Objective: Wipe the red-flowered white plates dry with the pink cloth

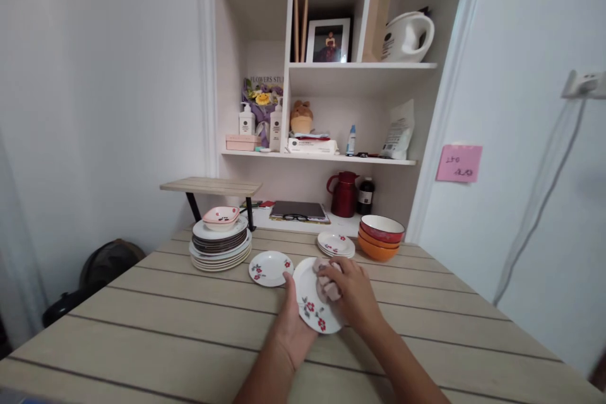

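Note:
My left hand (294, 322) holds a small white plate (308, 323) with red flowers, tilted, its thumb on the rim and its palm beneath. My right hand (353, 293) grips a crumpled pale pinkish cloth (328, 285) and presses it on the upper right of the plate's face. A matching flowered plate (271, 269) lies flat on the table, just left of the held one. Behind my right hand sits a short stack of the same flowered plates (335, 244).
At the left stands a tall stack of plates (220, 255) topped by pink-rimmed square bowls (221, 218), near a small raised wooden stand (211, 187). Nested orange and red bowls (380, 238) are at the right back. A closed laptop (298, 209) and a red jug (344, 194) rest on the lower shelf.

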